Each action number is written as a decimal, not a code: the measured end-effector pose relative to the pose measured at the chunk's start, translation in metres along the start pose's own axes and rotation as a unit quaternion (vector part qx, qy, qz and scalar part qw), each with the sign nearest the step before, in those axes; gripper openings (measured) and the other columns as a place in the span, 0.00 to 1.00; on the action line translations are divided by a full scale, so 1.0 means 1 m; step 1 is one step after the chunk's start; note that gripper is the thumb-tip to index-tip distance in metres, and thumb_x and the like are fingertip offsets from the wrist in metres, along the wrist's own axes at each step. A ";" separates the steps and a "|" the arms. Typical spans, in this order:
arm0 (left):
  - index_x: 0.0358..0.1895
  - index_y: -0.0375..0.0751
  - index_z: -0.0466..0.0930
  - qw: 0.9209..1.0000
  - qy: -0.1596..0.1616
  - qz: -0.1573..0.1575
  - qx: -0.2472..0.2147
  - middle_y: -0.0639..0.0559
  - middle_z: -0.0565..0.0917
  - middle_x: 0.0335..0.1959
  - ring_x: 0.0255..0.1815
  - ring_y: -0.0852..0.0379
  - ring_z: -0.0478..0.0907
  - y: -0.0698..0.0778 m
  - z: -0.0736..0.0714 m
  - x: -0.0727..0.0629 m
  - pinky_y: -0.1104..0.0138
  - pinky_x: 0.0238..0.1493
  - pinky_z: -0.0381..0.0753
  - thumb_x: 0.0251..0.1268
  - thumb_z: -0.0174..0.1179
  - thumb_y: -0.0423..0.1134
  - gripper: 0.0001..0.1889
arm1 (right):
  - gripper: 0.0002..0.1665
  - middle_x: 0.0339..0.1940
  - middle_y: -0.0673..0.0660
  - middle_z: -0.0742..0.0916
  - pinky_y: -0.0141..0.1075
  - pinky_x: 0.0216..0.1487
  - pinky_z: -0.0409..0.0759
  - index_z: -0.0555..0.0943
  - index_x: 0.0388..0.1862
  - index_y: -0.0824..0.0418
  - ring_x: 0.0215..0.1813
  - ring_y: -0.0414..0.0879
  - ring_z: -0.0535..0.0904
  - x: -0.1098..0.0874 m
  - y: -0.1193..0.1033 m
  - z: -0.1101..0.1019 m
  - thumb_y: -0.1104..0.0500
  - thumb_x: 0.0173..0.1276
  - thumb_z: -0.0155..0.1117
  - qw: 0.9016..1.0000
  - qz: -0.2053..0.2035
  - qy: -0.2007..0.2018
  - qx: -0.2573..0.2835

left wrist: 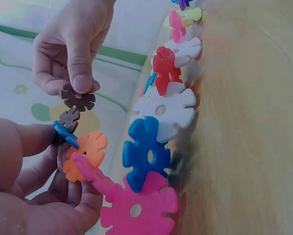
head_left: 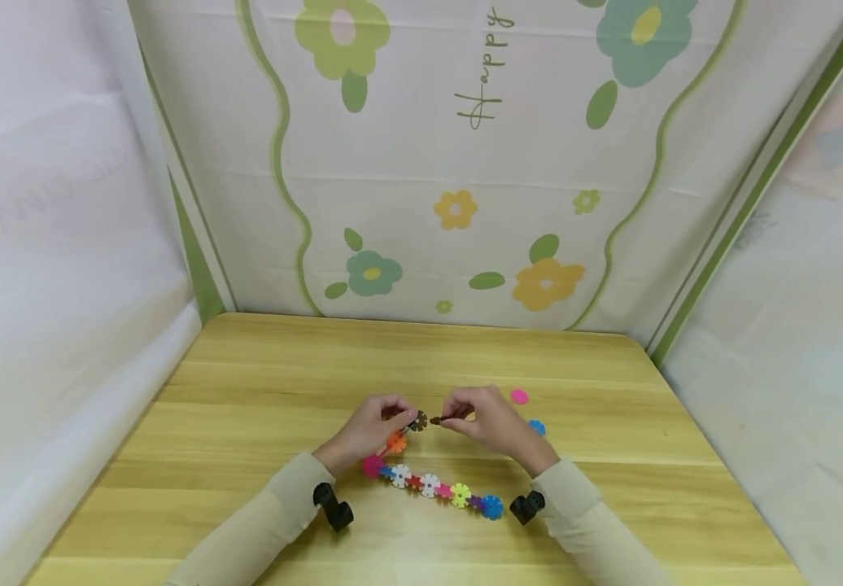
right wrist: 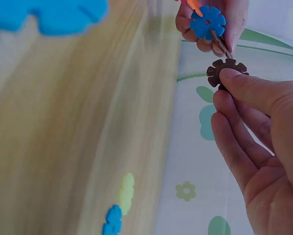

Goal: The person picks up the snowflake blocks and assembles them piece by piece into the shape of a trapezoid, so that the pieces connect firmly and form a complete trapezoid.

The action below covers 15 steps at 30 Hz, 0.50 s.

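My left hand [head_left: 373,425] pinches a brown notched plastic disc [head_left: 418,421] at the upper end of a chain of interlocked snowflake discs. Next to that disc in the chain come a blue disc [left wrist: 65,134] and an orange disc [head_left: 396,442]. From there the chain bends at a pink disc [left wrist: 139,208] and runs right through white, red, pink, yellow and purple pieces to a blue disc [head_left: 491,507]. Between thumb and fingers, my right hand [head_left: 491,419] holds a second brown disc [right wrist: 227,73], its edge close to the first one.
Beyond the right hand, a loose pink disc [head_left: 519,396] and a blue disc [head_left: 536,426] lie on the wooden table [head_left: 282,358]. A pale yellow disc [right wrist: 127,193] shows in the right wrist view. Printed fabric [head_left: 392,163] hangs behind the table and along both sides.
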<state>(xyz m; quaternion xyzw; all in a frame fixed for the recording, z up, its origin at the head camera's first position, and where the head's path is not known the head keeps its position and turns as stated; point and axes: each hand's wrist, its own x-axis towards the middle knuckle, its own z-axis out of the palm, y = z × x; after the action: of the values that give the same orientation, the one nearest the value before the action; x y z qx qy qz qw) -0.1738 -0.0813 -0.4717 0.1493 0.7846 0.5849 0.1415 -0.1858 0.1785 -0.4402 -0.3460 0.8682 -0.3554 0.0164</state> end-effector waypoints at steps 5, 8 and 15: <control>0.47 0.41 0.85 1.000 -0.002 0.003 0.000 0.47 0.83 0.41 0.36 0.56 0.73 0.000 0.000 0.000 0.69 0.37 0.74 0.82 0.59 0.45 0.11 | 0.02 0.37 0.50 0.92 0.34 0.45 0.89 0.87 0.38 0.59 0.38 0.35 0.88 -0.001 0.001 0.009 0.63 0.71 0.74 0.999 -0.039 0.020 0.001; 0.47 0.39 0.85 1.000 -0.007 0.015 -0.001 0.45 0.83 0.40 0.35 0.57 0.72 0.000 0.001 -0.001 0.70 0.35 0.73 0.82 0.58 0.43 0.11 | 0.03 0.37 0.51 0.92 0.33 0.44 0.89 0.87 0.38 0.60 0.39 0.36 0.89 -0.001 0.000 0.014 0.64 0.70 0.74 0.998 -0.061 0.032 -0.007; 0.45 0.37 0.86 0.999 0.016 0.036 0.001 0.42 0.83 0.39 0.32 0.58 0.71 0.004 0.006 -0.004 0.71 0.32 0.72 0.82 0.58 0.39 0.10 | 0.05 0.36 0.51 0.92 0.30 0.42 0.89 0.88 0.37 0.58 0.38 0.38 0.89 -0.001 -0.008 0.021 0.66 0.67 0.77 0.984 -0.134 0.073 -0.096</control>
<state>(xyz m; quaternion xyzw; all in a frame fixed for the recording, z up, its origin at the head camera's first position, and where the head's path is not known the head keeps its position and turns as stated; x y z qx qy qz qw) -0.1681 -0.0769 -0.4696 0.1683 0.7812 0.5913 0.1082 -0.1746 0.1627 -0.4514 -0.4328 0.8428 -0.2934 -0.1279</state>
